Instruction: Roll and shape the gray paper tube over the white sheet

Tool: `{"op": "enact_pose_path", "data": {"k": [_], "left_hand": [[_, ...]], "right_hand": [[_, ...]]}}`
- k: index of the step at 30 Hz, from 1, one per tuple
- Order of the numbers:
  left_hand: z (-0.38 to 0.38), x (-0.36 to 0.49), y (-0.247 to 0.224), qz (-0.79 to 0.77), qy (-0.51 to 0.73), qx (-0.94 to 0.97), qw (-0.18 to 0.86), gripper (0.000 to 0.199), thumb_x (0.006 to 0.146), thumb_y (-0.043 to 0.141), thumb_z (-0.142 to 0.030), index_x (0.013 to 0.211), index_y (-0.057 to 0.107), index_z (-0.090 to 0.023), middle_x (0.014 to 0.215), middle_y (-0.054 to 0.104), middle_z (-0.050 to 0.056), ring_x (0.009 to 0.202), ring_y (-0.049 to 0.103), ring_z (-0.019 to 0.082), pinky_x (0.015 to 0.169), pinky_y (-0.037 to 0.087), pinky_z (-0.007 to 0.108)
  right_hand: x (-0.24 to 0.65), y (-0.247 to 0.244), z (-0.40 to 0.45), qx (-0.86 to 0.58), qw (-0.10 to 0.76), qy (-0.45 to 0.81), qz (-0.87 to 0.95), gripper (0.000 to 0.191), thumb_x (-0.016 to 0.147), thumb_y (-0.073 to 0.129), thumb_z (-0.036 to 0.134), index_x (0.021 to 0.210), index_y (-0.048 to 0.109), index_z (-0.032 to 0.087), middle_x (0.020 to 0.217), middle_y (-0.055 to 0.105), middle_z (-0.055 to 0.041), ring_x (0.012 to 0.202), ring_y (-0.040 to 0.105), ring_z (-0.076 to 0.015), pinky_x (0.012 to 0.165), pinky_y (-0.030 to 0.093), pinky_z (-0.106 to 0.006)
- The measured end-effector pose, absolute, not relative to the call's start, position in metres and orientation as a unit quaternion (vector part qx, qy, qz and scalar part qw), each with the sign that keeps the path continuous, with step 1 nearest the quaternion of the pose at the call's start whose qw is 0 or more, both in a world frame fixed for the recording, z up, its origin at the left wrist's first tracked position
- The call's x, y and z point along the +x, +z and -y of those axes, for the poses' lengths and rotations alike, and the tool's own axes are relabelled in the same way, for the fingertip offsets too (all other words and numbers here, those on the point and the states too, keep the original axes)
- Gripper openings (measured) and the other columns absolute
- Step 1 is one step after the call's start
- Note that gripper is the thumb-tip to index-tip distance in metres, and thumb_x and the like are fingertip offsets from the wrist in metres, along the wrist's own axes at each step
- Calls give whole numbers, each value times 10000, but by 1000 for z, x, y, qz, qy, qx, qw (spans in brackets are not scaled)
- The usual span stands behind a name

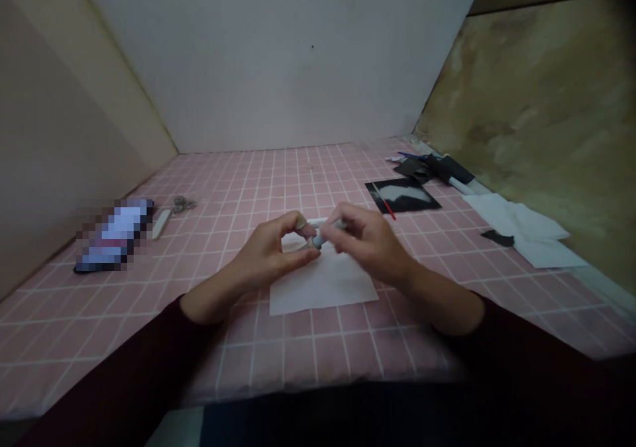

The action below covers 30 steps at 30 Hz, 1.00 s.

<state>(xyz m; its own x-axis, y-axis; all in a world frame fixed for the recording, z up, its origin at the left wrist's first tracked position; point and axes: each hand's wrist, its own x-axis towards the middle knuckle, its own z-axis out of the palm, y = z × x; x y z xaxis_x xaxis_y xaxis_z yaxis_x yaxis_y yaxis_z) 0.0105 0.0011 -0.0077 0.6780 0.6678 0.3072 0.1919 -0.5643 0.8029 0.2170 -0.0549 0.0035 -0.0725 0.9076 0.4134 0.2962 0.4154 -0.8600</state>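
Note:
Over a white sheet of paper (322, 289), my two hands meet. Thumb and fingers of my left hand (265, 248) close around something small whose kind I cannot make out. My right hand (368, 238) grips a slim light-grey cylinder (319, 240), its lower end against the spot between the left thumb and fingers. That hand is slightly blurred, and its fingers cover most of the cylinder. The paper lies flat on a pink checked tablecloth (238, 341).
At left are a pixelated phone (114, 235), a pale flat strip (161, 224) and a small grey metal item (183, 203). To the right lie a black sheet (422, 195) with a red-tipped stick (385, 202), dark pieces (447, 167) and crumpled white paper (521, 225). Walls bound the table.

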Motion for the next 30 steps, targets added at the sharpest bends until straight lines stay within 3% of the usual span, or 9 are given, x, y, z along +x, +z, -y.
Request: {"op": "enact_pose_path", "data": {"k": [3, 9, 13, 16, 19, 23, 30], "left_hand": [[0, 11, -6, -273, 326, 854, 301, 196, 820, 719, -253, 929, 568, -191, 986, 683, 39, 895, 621, 191, 819, 456, 347], [7, 16, -8, -257, 332, 896, 143, 192, 810, 708, -200, 908, 543, -192, 964, 659, 56, 920, 606, 228, 812, 467, 384], [9, 17, -6, -260, 356, 893, 91, 183, 818, 684, -168, 919, 533, -193, 952, 647, 56, 941, 595, 239, 824, 470, 401], [10, 17, -5, -266, 352, 895, 65, 179, 816, 682, -169, 900, 525, -193, 930, 643, 57, 931, 590, 246, 808, 471, 403], [9, 17, -5, -257, 343, 901, 61, 168, 822, 671, -170, 892, 520, -192, 929, 640, 61, 923, 589, 245, 795, 468, 395], [9, 15, -3, -260, 354, 894, 82, 163, 814, 666, -165, 898, 529, -191, 940, 646, 63, 925, 587, 240, 814, 458, 395], [9, 14, -2, -280, 322, 885, 188, 158, 829, 690, -252, 912, 565, -203, 931, 676, 38, 857, 611, 205, 784, 451, 349]], "right_hand": [[220, 4, 54, -454, 587, 304, 597, 219, 857, 648, 283, 690, 548, 182, 550, 518, 55, 500, 475, -80, 493, 366, -233], [216, 0, 54, -458, 479, 385, 643, 230, 883, 626, 332, 724, 548, 185, 498, 559, 51, 448, 512, -92, 461, 393, -229], [221, 4, 54, -478, 527, 331, 620, 313, 896, 624, 393, 677, 553, 181, 477, 550, 46, 422, 474, -84, 443, 358, -232], [218, 1, 54, -484, 506, 326, 636, 314, 900, 619, 388, 674, 554, 181, 473, 531, 51, 427, 456, -81, 446, 332, -234], [216, 0, 54, -485, 473, 315, 665, 328, 904, 605, 362, 638, 541, 183, 478, 477, 61, 442, 408, -74, 453, 301, -240], [223, 5, 53, -509, 534, 251, 627, 324, 894, 620, 330, 615, 530, 191, 485, 412, 66, 456, 352, -78, 453, 261, -251], [219, 7, 57, -449, 487, 254, 705, 166, 898, 619, 281, 757, 610, 194, 651, 545, 31, 576, 474, -102, 539, 362, -261]]}}
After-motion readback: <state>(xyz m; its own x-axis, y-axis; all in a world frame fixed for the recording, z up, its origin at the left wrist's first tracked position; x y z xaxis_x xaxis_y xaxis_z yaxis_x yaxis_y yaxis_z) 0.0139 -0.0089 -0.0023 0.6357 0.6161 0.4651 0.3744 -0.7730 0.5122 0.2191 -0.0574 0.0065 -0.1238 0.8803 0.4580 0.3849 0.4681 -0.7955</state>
